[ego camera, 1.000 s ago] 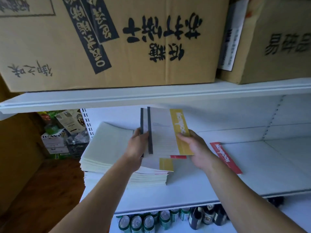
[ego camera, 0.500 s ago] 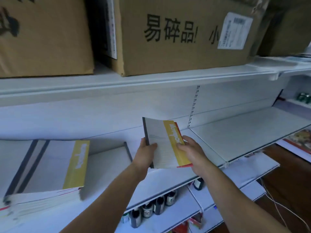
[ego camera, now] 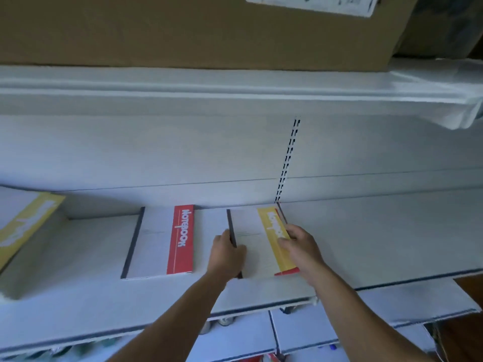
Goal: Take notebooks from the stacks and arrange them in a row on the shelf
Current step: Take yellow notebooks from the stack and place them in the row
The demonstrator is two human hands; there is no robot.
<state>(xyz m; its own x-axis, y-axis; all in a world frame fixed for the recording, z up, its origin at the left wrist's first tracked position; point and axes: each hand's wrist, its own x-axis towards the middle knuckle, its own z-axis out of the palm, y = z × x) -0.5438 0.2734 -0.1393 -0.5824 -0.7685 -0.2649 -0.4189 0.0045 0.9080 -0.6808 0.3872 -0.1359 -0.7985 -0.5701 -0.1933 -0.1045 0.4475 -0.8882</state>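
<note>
Up top, the upper shelf [ego camera: 235, 82] carries a big cardboard box [ego camera: 183, 30], cut off by the frame, with a white label [ego camera: 313, 3] too blurred to read. Below it, the white shelf [ego camera: 379, 244] holds the notebooks. A stack [ego camera: 28, 231] topped by a yellow band sits at the far left, partly out of view. A red-banded notebook [ego camera: 159, 244] lies flat beside it, and the yellow-banded notebook [ego camera: 257, 244] lies further right, well apart from the stack. The left hand [ego camera: 227, 257] is curled round that notebook's dark spine edge. The right hand [ego camera: 300, 246] holds the other side, fingers laid over the yellow band. A red sliver shows under its near right corner — whether that is a second notebook is unclear. Things on the lower shelf are smeared and mostly hidden by the arms.
</note>
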